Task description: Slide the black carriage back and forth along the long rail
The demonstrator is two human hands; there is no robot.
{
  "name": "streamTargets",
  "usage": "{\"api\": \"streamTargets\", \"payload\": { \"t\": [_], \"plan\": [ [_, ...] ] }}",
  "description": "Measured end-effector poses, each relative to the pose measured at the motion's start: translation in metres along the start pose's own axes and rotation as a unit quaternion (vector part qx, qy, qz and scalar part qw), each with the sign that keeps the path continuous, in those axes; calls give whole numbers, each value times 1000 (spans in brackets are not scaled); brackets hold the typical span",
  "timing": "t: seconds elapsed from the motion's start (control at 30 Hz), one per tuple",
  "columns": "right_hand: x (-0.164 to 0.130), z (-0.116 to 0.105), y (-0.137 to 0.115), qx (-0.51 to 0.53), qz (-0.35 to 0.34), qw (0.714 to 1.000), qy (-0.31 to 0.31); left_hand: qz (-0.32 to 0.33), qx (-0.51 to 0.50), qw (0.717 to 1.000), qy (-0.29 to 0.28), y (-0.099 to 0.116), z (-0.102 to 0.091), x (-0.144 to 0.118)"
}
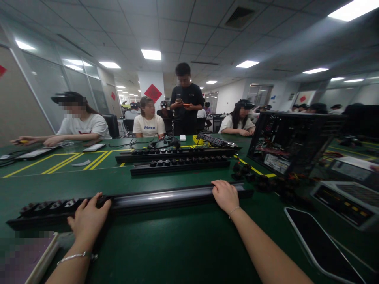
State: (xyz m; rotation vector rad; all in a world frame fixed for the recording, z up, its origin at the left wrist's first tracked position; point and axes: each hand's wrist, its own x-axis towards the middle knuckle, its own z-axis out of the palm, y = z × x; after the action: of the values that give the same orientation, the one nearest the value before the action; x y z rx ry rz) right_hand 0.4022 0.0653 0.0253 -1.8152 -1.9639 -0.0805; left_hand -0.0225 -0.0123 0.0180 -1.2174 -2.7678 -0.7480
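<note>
A long black channel rail lies across the green table in front of me. Its left part carries a row of small black socket-like modules with metal parts showing; the middle stretch is a bare, shiny trough. My left hand is closed with thumb and fingers around a dark module at the right end of that row, mostly hidden by the fingers. Toward the rail's other end, my right hand grips its edges, fingers over the far side.
Two similar rails fitted with modules lie farther back. Loose black modules are heaped right of my rail. An open computer case, a power supply and a phone stand or lie at right. Several people are around the table.
</note>
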Motion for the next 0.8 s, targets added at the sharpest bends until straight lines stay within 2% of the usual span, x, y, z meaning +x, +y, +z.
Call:
{"api": "streamTargets", "payload": {
  "t": [0.27, 0.43, 0.8],
  "plan": [
    [0, -1, 0, 2, -2, 1000, -5, 1, 18, 999, 48, 2, 7, 0],
    [0, -1, -1, 4, -2, 1000, -3, 2, 43, 999, 13, -1, 7, 3],
    [0, 1, 0, 1, -2, 1000, 5, 17, 4, 1000, 10, -6, 6, 0]
  ]
}}
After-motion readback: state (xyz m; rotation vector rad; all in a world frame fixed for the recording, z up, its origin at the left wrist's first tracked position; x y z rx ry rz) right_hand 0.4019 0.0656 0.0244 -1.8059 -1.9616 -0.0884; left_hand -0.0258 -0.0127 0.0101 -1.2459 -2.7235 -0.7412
